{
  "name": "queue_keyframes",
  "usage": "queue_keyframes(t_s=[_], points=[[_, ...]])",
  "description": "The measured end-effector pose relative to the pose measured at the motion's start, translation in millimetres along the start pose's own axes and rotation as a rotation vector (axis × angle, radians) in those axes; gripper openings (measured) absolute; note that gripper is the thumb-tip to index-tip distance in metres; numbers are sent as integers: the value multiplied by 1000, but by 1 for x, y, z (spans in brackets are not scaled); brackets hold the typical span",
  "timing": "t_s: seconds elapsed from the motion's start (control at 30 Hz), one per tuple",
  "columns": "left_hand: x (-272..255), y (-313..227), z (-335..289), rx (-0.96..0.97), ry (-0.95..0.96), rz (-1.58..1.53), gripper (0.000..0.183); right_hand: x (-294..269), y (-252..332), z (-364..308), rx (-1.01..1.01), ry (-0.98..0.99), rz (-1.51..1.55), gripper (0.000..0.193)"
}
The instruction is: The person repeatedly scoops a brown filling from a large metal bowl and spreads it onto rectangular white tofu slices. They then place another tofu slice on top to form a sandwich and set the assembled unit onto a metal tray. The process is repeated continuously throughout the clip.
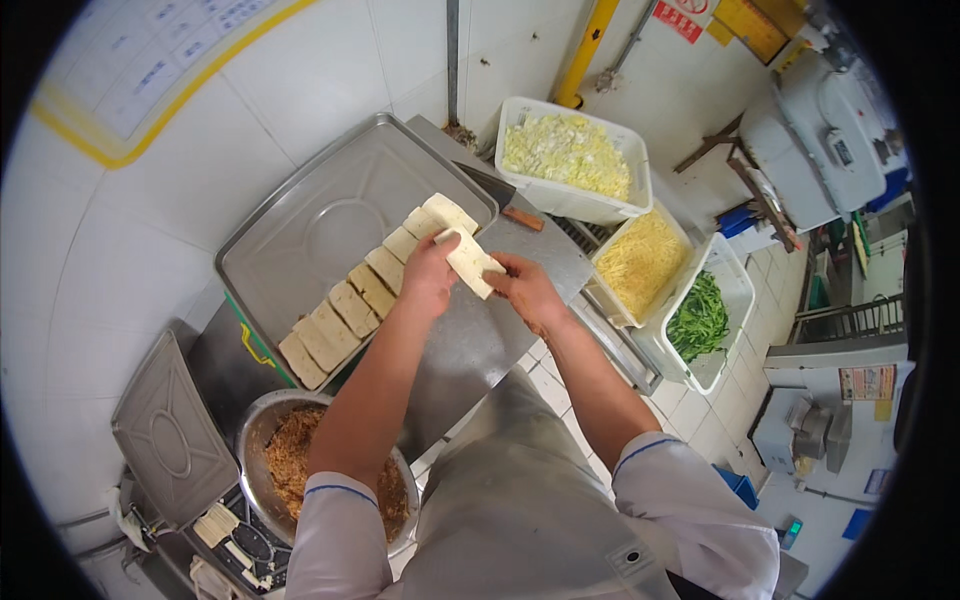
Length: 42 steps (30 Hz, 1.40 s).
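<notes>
Grasping one pale slab (470, 263) toward both ends with my left hand's (430, 276) and right hand's (527, 290) fingers, I hold its long axis slanting down-right near the tray's (290, 238) slab row (352, 308), left hand nearer.

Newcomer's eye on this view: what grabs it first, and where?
First, the pale tofu-like slab held between the left hand and right hand, mid-frame, by a row of similar slabs along the metal tray's near edge. Next, three white bins at upper right, holding chopped cabbage, yellow shreds and green vegetables. Then the metal bowl of brown mixture, lower left.
</notes>
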<state>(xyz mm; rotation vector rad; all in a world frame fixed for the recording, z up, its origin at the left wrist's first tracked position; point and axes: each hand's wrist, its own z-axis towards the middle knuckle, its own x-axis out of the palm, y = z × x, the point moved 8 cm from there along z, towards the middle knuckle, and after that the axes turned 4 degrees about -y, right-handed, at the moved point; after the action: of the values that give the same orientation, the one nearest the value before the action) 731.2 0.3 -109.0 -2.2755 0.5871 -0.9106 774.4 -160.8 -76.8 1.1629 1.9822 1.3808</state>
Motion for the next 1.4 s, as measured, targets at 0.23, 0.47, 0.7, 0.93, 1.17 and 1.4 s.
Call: queue_keyframes(t_s=[0.23, 0.47, 0.7, 0.93, 1.17, 1.4], points=[[18, -35, 99, 3, -53, 44, 38, -19, 14, 116, 14, 6, -104, 48], [19, -64, 158, 61, -4, 569, 49, -30, 15, 158, 24, -23, -198, 50], [24, -75, 183, 291, 110, 1220, 47, -32, 35, 158, -328, -211, -689, 41], [16, -81, 188, 411, 66, 1208, 40, -21, 41, 146, -519, -150, -977, 32], [13, -81, 180, 395, 80, 1183, 37, -22, 30, 148, -561, -207, -973, 35], [8, -81, 166, 357, 66, 1193, 38, -19, 34, 142, -600, -227, -959, 41]])
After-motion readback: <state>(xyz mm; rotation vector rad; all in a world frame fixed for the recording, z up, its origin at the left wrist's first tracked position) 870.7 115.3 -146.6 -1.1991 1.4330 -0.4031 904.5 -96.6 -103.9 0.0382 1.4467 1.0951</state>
